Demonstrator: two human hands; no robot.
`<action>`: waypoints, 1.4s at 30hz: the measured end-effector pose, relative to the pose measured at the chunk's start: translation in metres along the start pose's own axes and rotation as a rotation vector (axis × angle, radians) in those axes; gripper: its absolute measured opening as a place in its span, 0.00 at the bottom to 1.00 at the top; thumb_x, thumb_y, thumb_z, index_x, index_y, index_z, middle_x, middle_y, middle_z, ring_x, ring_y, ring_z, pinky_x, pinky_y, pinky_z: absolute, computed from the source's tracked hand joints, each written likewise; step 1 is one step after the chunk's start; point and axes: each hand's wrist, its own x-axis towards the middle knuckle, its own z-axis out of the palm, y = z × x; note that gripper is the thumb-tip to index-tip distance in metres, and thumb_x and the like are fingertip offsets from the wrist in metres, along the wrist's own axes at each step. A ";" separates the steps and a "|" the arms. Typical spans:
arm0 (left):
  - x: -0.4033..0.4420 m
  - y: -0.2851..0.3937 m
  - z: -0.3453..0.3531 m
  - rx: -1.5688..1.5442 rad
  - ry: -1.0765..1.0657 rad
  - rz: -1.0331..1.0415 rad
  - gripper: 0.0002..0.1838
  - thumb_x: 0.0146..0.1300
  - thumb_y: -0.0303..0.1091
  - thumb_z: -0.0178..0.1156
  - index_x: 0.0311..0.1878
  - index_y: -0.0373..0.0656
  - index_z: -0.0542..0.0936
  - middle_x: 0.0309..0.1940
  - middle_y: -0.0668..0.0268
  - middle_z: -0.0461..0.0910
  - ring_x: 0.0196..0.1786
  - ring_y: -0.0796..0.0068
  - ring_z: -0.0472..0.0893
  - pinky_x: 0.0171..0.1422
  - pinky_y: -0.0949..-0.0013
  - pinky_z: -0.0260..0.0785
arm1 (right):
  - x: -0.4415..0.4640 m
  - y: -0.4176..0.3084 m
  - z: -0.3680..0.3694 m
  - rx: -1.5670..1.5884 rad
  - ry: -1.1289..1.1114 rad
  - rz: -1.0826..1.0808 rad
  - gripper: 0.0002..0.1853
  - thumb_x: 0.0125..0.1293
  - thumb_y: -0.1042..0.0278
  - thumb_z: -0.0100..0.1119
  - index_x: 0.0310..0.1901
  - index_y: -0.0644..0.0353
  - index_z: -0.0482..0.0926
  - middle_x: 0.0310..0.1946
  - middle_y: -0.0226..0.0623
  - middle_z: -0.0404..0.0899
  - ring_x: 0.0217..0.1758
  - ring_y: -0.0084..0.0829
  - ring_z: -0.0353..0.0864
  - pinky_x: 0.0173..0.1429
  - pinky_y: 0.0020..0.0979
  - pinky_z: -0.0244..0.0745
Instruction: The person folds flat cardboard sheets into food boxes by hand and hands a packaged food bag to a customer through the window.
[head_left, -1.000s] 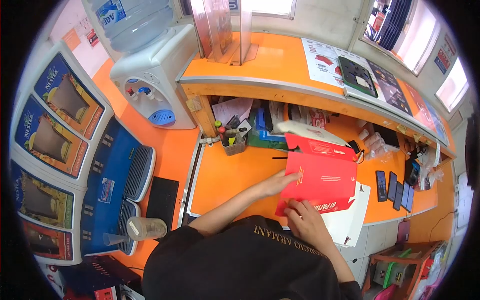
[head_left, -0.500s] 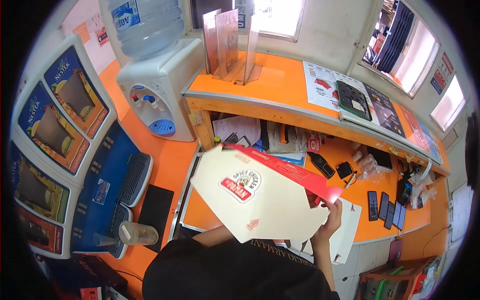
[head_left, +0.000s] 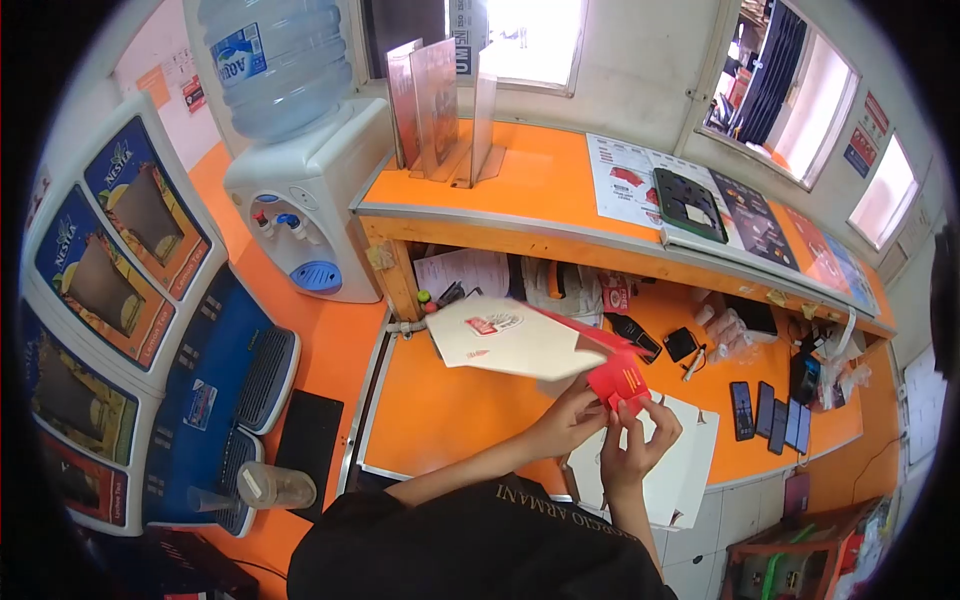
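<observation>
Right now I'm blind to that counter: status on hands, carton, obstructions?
Left hand, right hand: both pinching red end of carton. White printed side showing, not closed into a box. White card beneath right hand; no obstruction seen.

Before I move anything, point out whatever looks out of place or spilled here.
The white cardboard below the right hand juts past the near edge of the orange worktop, so it looks insecurely placed. I see no spill.

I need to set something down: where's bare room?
Upper counter, between the clear stands and menu sheet; lower worktop, between the held carton and left forearm. Crowded: the worktop's right end, with phones and plastic wrapping.
</observation>
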 end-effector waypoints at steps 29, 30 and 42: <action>-0.093 0.002 -0.064 -0.251 -0.476 -0.780 0.26 0.68 0.45 0.50 0.62 0.39 0.64 0.57 0.66 0.69 0.59 0.81 0.67 0.62 0.75 0.58 | 0.031 0.012 0.018 0.777 -1.234 0.001 0.15 0.57 0.66 0.61 0.46 0.58 0.78 0.28 0.39 0.77 0.19 0.31 0.71 0.29 0.30 0.68; -0.095 -0.006 -0.065 -0.256 -0.445 -0.777 0.22 0.68 0.44 0.50 0.58 0.39 0.67 0.53 0.69 0.71 0.54 0.84 0.69 0.57 0.77 0.61 | 0.032 0.010 0.019 0.721 -1.184 -0.115 0.16 0.56 0.65 0.62 0.46 0.58 0.77 0.29 0.40 0.78 0.22 0.34 0.75 0.32 0.31 0.72; -0.094 -0.011 -0.056 -0.410 -0.345 -0.693 0.16 0.69 0.40 0.50 0.50 0.38 0.74 0.39 0.76 0.76 0.40 0.90 0.72 0.47 0.80 0.65 | 0.037 0.011 0.030 0.674 -1.015 -0.036 0.13 0.51 0.69 0.65 0.41 0.56 0.78 0.27 0.38 0.71 0.30 0.37 0.75 0.35 0.32 0.71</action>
